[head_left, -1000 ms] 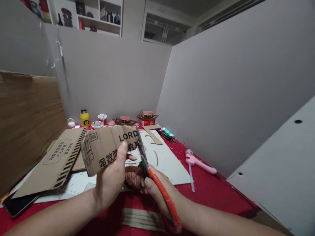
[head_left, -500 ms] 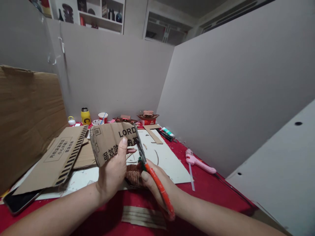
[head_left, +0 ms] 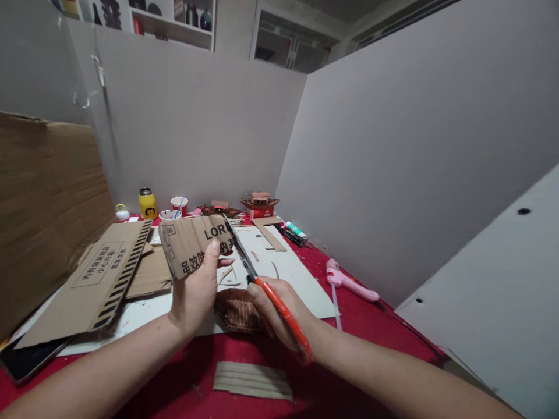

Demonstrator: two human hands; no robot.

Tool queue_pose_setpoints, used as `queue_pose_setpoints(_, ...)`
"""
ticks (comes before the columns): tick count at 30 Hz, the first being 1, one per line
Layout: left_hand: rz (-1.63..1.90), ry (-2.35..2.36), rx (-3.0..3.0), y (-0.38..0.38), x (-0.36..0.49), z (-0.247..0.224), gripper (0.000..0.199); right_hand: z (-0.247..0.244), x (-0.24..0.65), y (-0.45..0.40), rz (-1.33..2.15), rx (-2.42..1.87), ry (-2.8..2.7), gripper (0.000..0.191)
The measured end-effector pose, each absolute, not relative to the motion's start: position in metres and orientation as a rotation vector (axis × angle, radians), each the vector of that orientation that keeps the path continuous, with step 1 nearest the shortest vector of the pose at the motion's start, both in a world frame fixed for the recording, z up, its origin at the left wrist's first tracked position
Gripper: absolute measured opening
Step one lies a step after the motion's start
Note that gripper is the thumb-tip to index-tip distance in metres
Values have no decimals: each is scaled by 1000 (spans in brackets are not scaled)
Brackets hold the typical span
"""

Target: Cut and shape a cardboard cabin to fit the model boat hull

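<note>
My left hand (head_left: 196, 291) grips a printed piece of cardboard (head_left: 187, 238), thumb on its front face, holding it above the white board. In my right hand (head_left: 279, 308) is a pair of scissors (head_left: 247, 262) with orange-red handles. The blades point up and away along the right edge of the cardboard, by the black lettering. Below and between my hands a brown model boat hull (head_left: 240, 311) sits partly behind my right fingers. Closer to me, a ribbed strip of cardboard (head_left: 253, 380) lies on the red tablecloth (head_left: 174, 387).
On the left are a large cardboard sheet (head_left: 91, 279), a phone (head_left: 30, 361) and a tall box (head_left: 48, 203). A pink glue gun (head_left: 351, 285) lies right. Behind stand a yellow bottle (head_left: 147, 205), cups (head_left: 179, 205) and two model boats (head_left: 261, 202). Cardboard scraps (head_left: 227, 274) dot the white board (head_left: 301, 291).
My right hand and the scissors have shifted slightly left, the blades now further over the lettering. The cardboard sits a little higher and more of the boat hull shows. The view has shifted slightly.
</note>
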State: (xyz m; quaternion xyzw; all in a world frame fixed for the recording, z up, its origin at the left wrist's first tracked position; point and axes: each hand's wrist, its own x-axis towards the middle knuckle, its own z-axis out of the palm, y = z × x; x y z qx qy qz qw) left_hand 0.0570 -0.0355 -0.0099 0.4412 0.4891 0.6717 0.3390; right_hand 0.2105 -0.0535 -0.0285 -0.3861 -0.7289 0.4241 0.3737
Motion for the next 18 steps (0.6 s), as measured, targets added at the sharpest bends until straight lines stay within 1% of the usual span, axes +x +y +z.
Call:
queue_pose_setpoints(6, 1701, 1168, 952, -25, 57, -11, 24, -32, 208, -43, 1172, -1032, -1779, 60)
queue_pose_setpoints(11, 1662, 995, 855, -19, 59, -11, 29, -29, 210, -39, 1154, -1089, -1780, 60)
queue_pose_setpoints(13, 1616, 987, 855, -16, 57, -16, 28, -26, 213, -34, 1067, -1209, -1853, 61)
queue_pose_setpoints(15, 1533, 1010, 897, -10, 54, -21, 25, -23, 220, -23, 903, -1396, -1933, 62)
queue_pose_setpoints(18, 1441, 978, 1101, 1, 46, -26, 30, -21, 241, 9, 667, -1595, -1924, 56)
